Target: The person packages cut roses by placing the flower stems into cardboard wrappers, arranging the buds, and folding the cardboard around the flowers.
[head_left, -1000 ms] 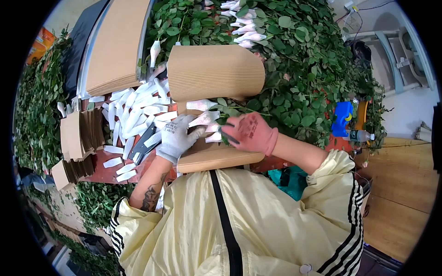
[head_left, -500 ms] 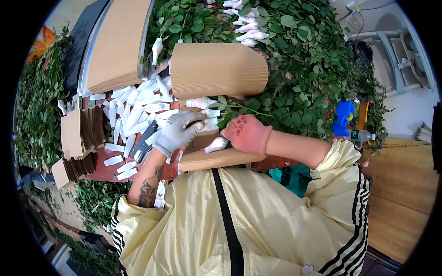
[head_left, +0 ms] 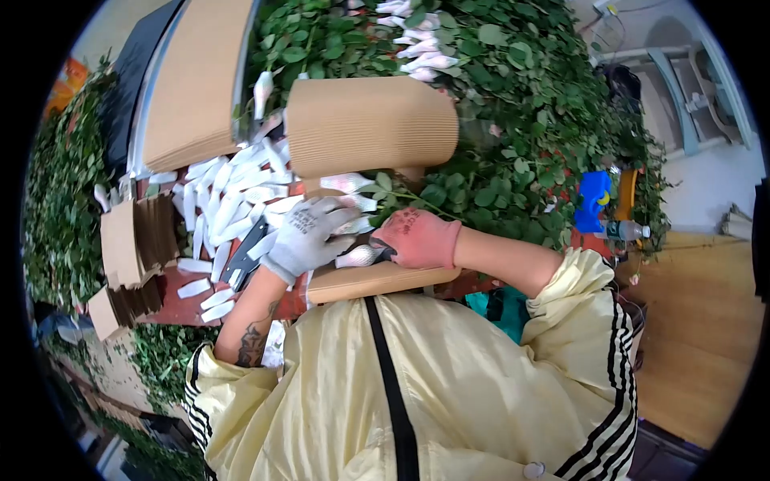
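Observation:
My left hand (head_left: 311, 235), in a pale grey glove, has its fingers apart and lies over the near end of a row of net-sleeved rose buds (head_left: 346, 183). My right hand (head_left: 417, 239), in a pink glove, is closed in a fist beside it. From the fist's left side pokes a rose bud (head_left: 358, 256) in a white net sleeve; its stem is hidden by the glove. Under both hands lies a brown cardboard sheet (head_left: 381, 282). A folded stack of corrugated cardboard (head_left: 373, 124) covers part of the row behind.
Loose white net sleeves (head_left: 233, 200) are heaped left of my hands, with a black tool (head_left: 245, 255) among them. Cardboard pieces (head_left: 120, 244) stand at the far left. Leafy rose stems (head_left: 521, 152) fill the right side, near a blue tape dispenser (head_left: 592, 200) and a bottle (head_left: 626, 231).
My left hand has come slightly down towards the bud at my right fist, its fingers now more spread. My right hand stays closed in nearly the same place. The view has shifted a little.

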Motion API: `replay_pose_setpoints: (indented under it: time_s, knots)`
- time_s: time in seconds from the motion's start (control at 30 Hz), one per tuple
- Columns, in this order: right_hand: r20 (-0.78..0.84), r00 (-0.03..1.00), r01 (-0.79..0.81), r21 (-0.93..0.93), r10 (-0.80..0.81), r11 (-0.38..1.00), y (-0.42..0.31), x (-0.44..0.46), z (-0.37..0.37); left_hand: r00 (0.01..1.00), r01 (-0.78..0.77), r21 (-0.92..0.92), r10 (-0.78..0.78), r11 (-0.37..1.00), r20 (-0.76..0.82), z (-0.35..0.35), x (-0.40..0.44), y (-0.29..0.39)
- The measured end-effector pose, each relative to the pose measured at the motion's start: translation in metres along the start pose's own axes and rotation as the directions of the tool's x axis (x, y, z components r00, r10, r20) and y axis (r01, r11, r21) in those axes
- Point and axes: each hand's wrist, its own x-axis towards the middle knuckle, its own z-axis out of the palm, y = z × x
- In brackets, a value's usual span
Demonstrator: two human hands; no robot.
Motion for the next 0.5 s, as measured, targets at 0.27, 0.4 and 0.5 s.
replay_pose_setpoints:
  time_s: [0.27, 0.4, 0.5]
  knots:
    - [-0.268, 0.878, -0.418, -0.028, 0.396, 0.908, 0.029, -0.046, -0.048, 0.999, 0.036, -0.063, -0.034, 0.997, 0.030, 0.004, -0.003, 0.009]
    - [-0.144, 0.910, -0.414, -0.334, 0.388, 0.847, 0.041, -0.042, 0.002, 0.999, 0.034, 0.232, -0.031, 0.972, -0.015, -0.012, 0.014, 0.042]
    - [-0.267, 0.894, -0.421, -0.234, 0.359, 0.876, 0.042, -0.043, 0.011, 0.986, -0.158, 0.231, 0.139, 0.960, 0.096, 0.001, 0.022, 0.033]
